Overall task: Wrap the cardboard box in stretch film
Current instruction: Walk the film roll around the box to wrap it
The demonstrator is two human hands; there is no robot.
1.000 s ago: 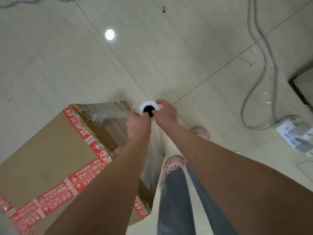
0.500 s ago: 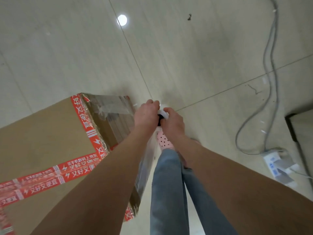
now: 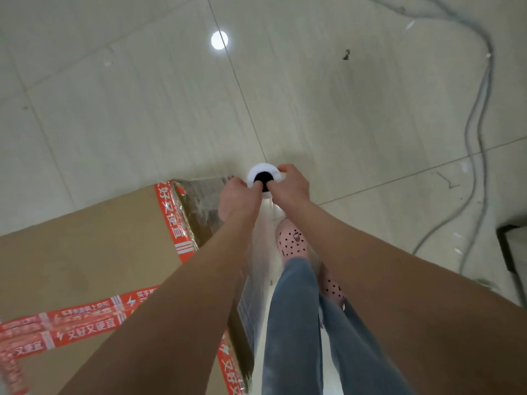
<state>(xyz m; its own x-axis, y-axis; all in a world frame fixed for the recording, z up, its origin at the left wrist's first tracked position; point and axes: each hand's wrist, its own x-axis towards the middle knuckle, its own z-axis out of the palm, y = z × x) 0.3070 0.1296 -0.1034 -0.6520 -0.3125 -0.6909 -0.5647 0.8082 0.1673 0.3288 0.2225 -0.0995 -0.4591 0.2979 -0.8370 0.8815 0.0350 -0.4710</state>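
A: The fingers of both hands curl around the top of the stretch film roll [image 3: 261, 176], upright, its dark core facing the camera.

B: Which hand where?

A: Left hand [image 3: 239, 199] on the near-left side, right hand [image 3: 291, 183] on the right, both gripping tight.

B: And the cardboard box [image 3: 85, 258]?

A: Just left of the roll, on the tiled floor [image 3: 142, 95], red tape [image 3: 174, 220] along its edges, film already clinging to its side. 2 pink shoes [image 3: 292, 240] stand beside it.

Tiled floor [image 3: 142, 109]: cardboard box [image 3: 85, 260], cables [image 3: 482, 115].
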